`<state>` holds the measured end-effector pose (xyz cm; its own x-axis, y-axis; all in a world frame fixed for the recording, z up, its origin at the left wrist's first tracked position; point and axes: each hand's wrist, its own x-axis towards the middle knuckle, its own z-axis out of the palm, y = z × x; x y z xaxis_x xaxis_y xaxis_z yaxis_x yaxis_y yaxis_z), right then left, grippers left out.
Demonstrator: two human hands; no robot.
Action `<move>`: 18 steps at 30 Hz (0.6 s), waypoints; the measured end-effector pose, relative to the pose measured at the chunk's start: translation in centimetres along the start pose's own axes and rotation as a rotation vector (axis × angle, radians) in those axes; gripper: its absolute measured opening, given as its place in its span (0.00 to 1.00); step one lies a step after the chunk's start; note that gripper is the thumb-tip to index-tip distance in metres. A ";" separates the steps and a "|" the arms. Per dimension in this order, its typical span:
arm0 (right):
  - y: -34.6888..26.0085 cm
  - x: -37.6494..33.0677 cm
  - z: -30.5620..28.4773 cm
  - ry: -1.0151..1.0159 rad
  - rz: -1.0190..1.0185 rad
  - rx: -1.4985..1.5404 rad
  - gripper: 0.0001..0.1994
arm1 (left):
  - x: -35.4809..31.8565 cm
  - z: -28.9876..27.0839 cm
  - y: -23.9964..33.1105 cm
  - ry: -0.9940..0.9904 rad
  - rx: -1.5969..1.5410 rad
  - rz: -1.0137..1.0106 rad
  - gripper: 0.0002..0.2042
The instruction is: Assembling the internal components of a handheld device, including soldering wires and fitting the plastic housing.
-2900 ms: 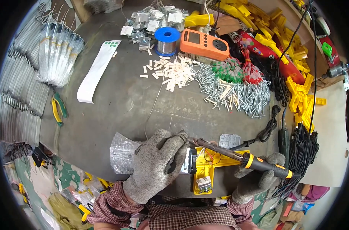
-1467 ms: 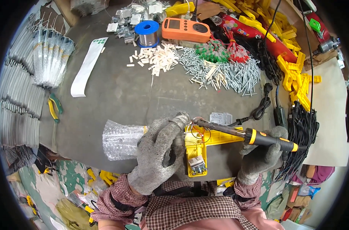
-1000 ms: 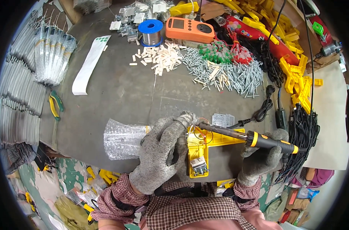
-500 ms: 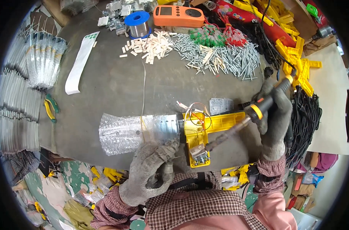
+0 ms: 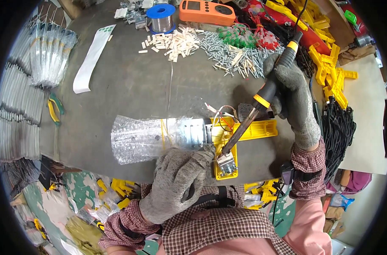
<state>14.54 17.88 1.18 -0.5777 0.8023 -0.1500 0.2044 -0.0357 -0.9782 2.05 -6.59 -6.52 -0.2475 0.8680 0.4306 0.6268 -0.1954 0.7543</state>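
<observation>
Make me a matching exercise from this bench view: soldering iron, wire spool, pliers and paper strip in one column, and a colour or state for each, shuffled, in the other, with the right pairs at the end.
Column one
1. Soldering iron
2. Wire spool
3. Pliers
4. Paper strip

Column two
A. Yellow and green
B. Mostly white
C. Held in the right hand
D. Blue ends, silvery middle

Right pairs: 1-C, 2-D, 3-A, 4-B
</observation>
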 end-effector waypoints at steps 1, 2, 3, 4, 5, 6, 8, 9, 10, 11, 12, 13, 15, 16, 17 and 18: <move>0.1 0.3 -0.3 -0.001 0.000 -0.001 0.16 | 0.1 -0.1 0.1 -0.029 0.054 0.000 0.29; 0.3 0.7 -0.7 -0.056 0.012 -0.022 0.15 | 0.3 0.0 0.2 -0.028 0.053 -0.001 0.29; 0.4 1.0 -1.0 -0.110 0.025 -0.042 0.15 | 0.6 0.2 0.3 -0.008 0.108 0.025 0.24; 0.5 1.2 -1.2 -0.111 0.025 -0.043 0.15 | 0.9 0.3 0.4 0.012 0.163 0.052 0.20; 0.6 1.4 -1.3 -0.147 0.016 -0.033 0.15 | 1.0 0.4 0.4 0.012 0.162 0.051 0.20; 0.7 1.5 -1.4 -0.183 0.006 -0.024 0.15 | 1.0 0.5 0.5 0.006 0.162 0.038 0.20; 0.6 1.6 -1.3 -0.176 0.010 -0.033 0.14 | 1.1 0.5 0.4 -0.001 0.164 0.023 0.21; 0.7 1.7 -1.2 -0.168 0.013 -0.043 0.14 | 1.0 0.6 0.4 0.002 0.171 0.031 0.21; 0.7 1.7 -1.0 -0.168 0.013 -0.043 0.14 | 1.0 0.6 0.4 0.005 0.177 0.040 0.21; 0.8 1.8 -0.9 -0.150 0.007 -0.033 0.14 | 1.1 0.6 0.4 0.004 0.177 0.041 0.21; 0.8 1.8 -0.8 -0.133 0.001 -0.022 0.14 | 1.1 0.6 0.4 -0.002 0.174 0.043 0.21; 0.8 1.8 -0.8 -0.135 0.001 -0.021 0.14 | 1.1 0.6 0.3 -0.007 0.174 0.043 0.20; 0.8 1.9 -0.6 -0.167 -0.001 0.031 0.13 | 0.9 0.7 0.2 -0.003 0.172 0.043 0.19; 0.9 1.8 -0.7 -0.167 -0.001 0.031 0.13 | 0.9 0.7 0.2 0.002 0.165 0.046 0.19; 1.0 1.8 -0.8 -0.159 -0.001 0.032 0.13 | 0.9 0.8 0.2 0.002 0.165 0.046 0.19; 1.0 1.8 -0.9 -0.151 0.000 0.032 0.13 | 0.9 0.9 0.2 0.002 0.168 0.050 0.18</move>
<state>14.46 19.80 0.05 -0.6907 0.7035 -0.1673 0.1804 -0.0563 -0.9820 2.60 -5.42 -6.39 -0.2146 0.8579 0.4668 0.7533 -0.1588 0.6383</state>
